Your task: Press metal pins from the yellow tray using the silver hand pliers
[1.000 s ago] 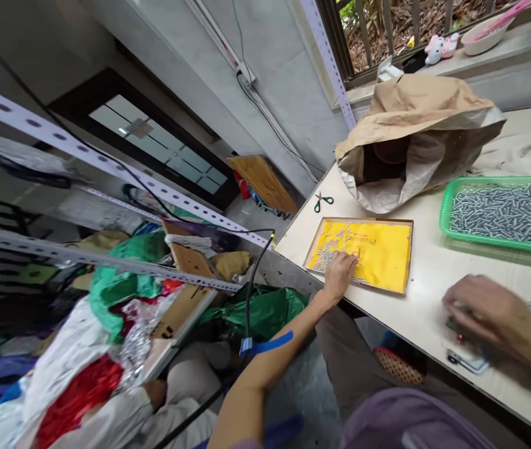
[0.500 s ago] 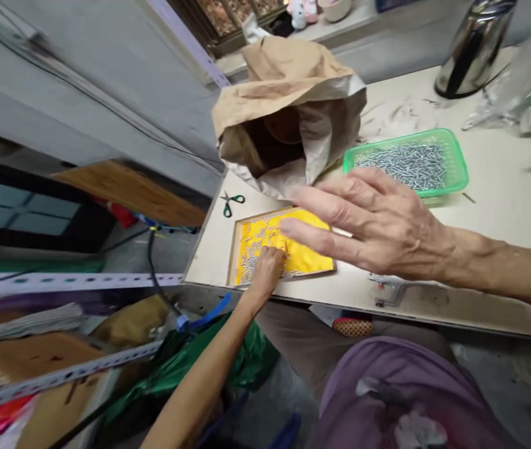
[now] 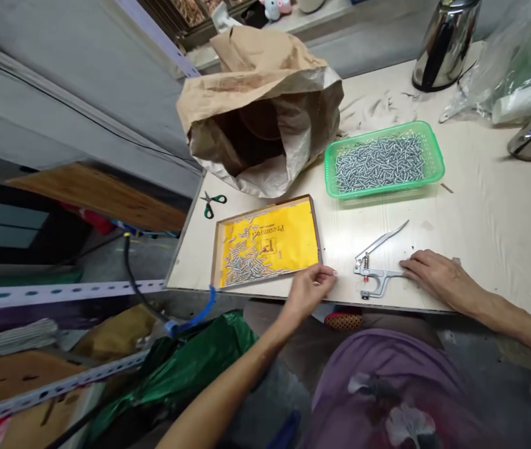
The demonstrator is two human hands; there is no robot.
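My left hand (image 3: 311,288) is over the table's front edge, beside the right corner of a shallow cardboard tray (image 3: 319,240). Its thumb and fingers are pinched together; anything between them is too small to make out. Small silvery metal pins (image 3: 246,265) lie heaped in the tray's left part, on a yellow printed sheet (image 3: 296,227). Grey snap-fastener pliers (image 3: 380,274) rest on the table with their jaws toward my left hand and one handle raised. My right hand (image 3: 447,284) lies over the lower handle, fingers closed on it and hiding part of it.
A green plastic basket (image 3: 387,187) full of similar metal pieces stands behind the pliers. An open brown paper bag (image 3: 265,81) is behind the tray. Green-handled scissors (image 3: 211,202) lie left. Metal flasks (image 3: 445,47) and plastic bags (image 3: 513,68) stand at the back right.
My right hand has come down from the air onto the pliers' handle. My left hand has moved right, out of the tray, with its fingers pinched.
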